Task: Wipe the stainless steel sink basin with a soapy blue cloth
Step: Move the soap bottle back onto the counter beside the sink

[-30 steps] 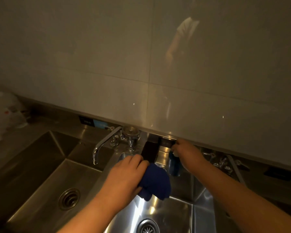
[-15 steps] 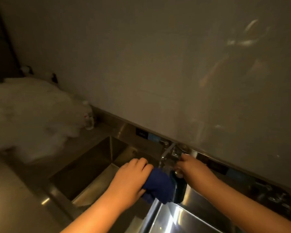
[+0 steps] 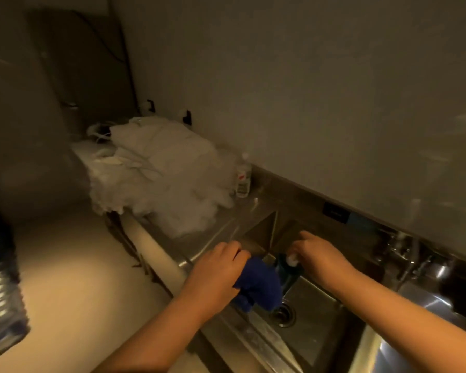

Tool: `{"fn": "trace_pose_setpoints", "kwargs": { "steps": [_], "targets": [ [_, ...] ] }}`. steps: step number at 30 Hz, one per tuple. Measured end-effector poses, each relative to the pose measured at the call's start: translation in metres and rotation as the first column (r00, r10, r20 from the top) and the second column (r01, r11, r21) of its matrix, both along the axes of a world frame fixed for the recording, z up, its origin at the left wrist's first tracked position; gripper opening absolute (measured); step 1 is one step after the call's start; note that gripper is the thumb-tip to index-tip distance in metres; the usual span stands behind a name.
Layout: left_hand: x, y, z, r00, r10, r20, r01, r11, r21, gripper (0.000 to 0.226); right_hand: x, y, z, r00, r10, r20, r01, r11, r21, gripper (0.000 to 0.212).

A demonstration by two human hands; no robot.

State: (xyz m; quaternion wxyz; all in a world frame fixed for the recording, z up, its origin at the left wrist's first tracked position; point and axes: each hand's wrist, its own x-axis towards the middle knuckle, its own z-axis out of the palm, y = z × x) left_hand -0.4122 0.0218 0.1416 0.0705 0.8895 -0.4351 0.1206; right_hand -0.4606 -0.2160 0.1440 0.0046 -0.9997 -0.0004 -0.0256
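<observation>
Blue cloth (image 3: 258,285) bunched under the left hand (image 3: 218,275), over the sink basin (image 3: 315,313).

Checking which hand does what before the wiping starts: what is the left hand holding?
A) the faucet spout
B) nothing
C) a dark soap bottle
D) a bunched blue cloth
D: the left hand grips the bunched blue cloth over the sink basin, while the right hand rests on top of the dark bottle beside it.
</observation>
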Motion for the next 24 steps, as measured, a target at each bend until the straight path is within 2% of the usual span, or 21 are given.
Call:
{"fn": "trace_pose_setpoints", "kwargs": {
  "steps": [3,5,9,12,16,24],
  "targets": [
    [0.029,0.022,-0.01,0.997,0.032,-0.064,-0.031,0.999,0.005,0.065,0.037,0.017,-0.012,0.999,0.035,0.035,-0.039,0.99,0.135,0.019],
    [0.048,0.028,-0.017,0.99,0.063,-0.124,-0.06,0.998,0.026,0.058,0.059,0.022,-0.019,1.0,0.015,-0.005,-0.014,0.979,0.204,0.017],
    [0.093,0.026,-0.034,0.985,0.078,-0.153,-0.071,0.996,0.051,0.051,0.113,0.017,-0.028,0.999,0.024,-0.032,-0.019,0.989,0.144,0.027],
    [0.134,0.015,-0.049,0.972,0.095,-0.214,-0.075,0.992,0.1,0.052,0.159,0.004,-0.038,1.0,0.015,-0.01,-0.013,0.982,0.189,0.023],
    [0.192,-0.004,-0.063,0.986,-0.015,-0.165,0.033,0.993,0.11,0.052,0.217,-0.021,-0.046,1.0,-0.008,-0.002,0.008,0.986,0.169,0.025],
    [0.279,-0.035,-0.1,0.953,-0.033,-0.3,0.058,0.996,0.073,0.047,0.308,-0.048,-0.069,0.989,-0.148,-0.015,0.149,0.973,0.174,0.024]
  ]
}}
